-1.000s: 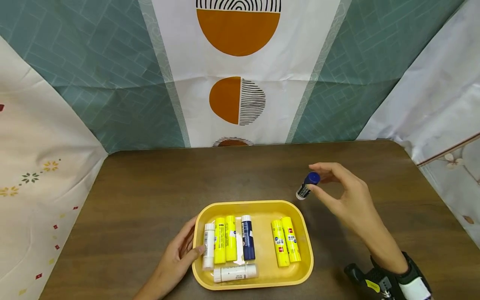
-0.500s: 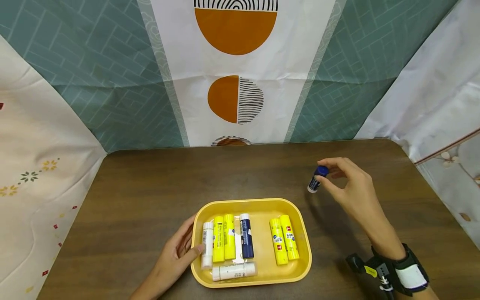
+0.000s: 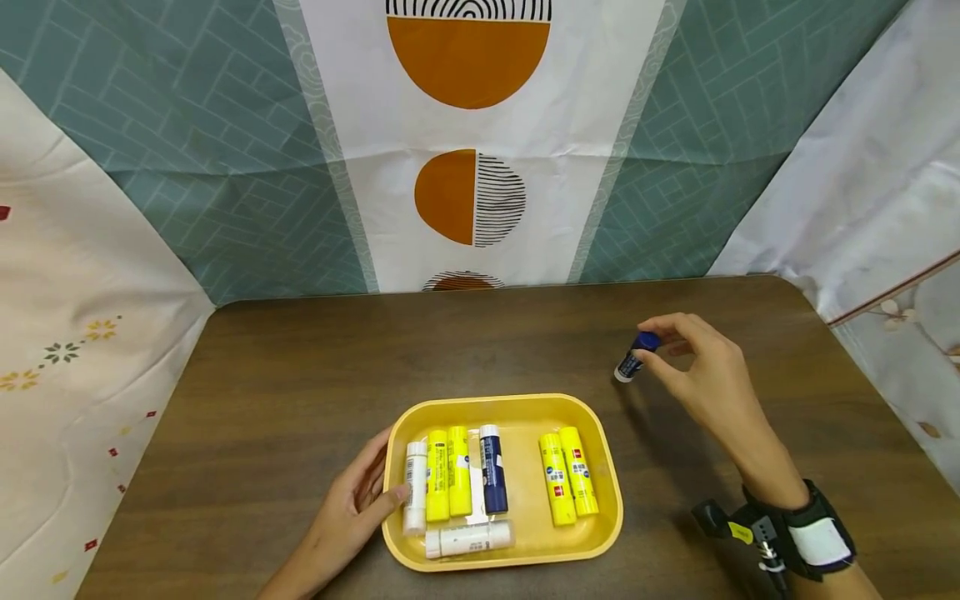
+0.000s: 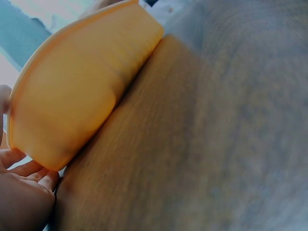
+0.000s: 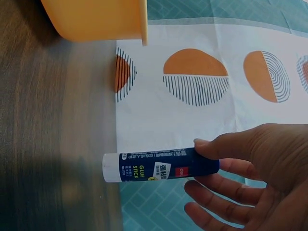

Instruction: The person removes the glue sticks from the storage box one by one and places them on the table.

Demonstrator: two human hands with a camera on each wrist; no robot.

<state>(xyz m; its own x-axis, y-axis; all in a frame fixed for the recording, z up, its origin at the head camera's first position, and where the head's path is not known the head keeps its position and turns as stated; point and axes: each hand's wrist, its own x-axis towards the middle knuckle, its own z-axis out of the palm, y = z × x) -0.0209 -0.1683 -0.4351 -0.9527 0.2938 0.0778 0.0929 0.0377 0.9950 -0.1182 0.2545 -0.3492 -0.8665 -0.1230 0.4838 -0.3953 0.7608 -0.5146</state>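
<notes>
**Glue stick held above the table, tray steadied at its left end**

Here the right hand (image 3: 705, 379) pinches a dark blue glue stick (image 3: 634, 357) by its blue-capped end, thumb and forefinger closed on the cap. The stick hangs tilted, its white base pointing down and to the left. It is off the brown table (image 3: 285, 392), beyond the far right corner of the yellow tray (image 3: 611, 500) and apart from it. In the right wrist view the same stick (image 5: 161, 165) lies across the frame, white base to the left, with the words GLUE STICK legible on its label. The thumb presses it from above and the remaining fingers (image 5: 226, 190) spread loosely below, not wrapped round the tube.

The left hand (image 3: 352, 512) rests on the table against the tray's left end. Its thumb curls over the rim, its tip beside a white stick (image 3: 415, 487); the other fingers lie along the outer wall. The left wrist view, which is blurred, shows the tray's outer wall (image 4: 72, 96) with fingertips (image 4: 29, 168) under its edge.

Inside the tray lie 7 sticks. 4 sit side by side at the left: the white one, 2 yellow (image 3: 447, 473) and 1 dark blue (image 3: 492, 480). A 2nd white stick (image 3: 468, 538) lies crosswise at their near ends. 2 more yellow sticks (image 3: 568, 477) lie together toward the right.

A black wrist strap (image 3: 795, 542) circles the right forearm. Patterned cloths (image 3: 480, 125) hang behind the table.
</notes>
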